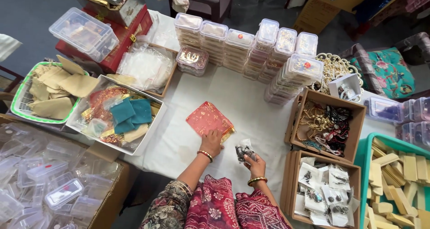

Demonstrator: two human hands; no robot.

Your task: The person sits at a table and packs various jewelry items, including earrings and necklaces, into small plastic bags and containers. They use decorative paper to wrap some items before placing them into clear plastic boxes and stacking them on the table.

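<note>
Item in hand: a small clear plastic packet holding dark metal jewellery (244, 152), pinched between the fingers of the person's right hand (255, 164) just above the white cloth-covered table (242, 99). The left hand (211, 144) lies flat, fingers down, pressing the near edge of a red organza pouch with gold pattern and gold trim (208, 119), which rests on the cloth near the table's middle, just beside the packet. Both wrists carry gold and red bangles. To the right: an open brown cardboard box of gold and black jewellery (324, 126), and below it a second cardboard box of packeted earrings (322, 188). Further right, a teal plastic crate of pale wooden blocks (398, 179). At the far side of the table: stacked clear plastic lidded boxes (251, 47). To the left: a white tray of red, teal and gold fabric pouches (116, 117), and a green-rimmed basket of beige cloth bags (49, 92). Lower left: a carton of empty clear plastic cases (45, 184).
</note>
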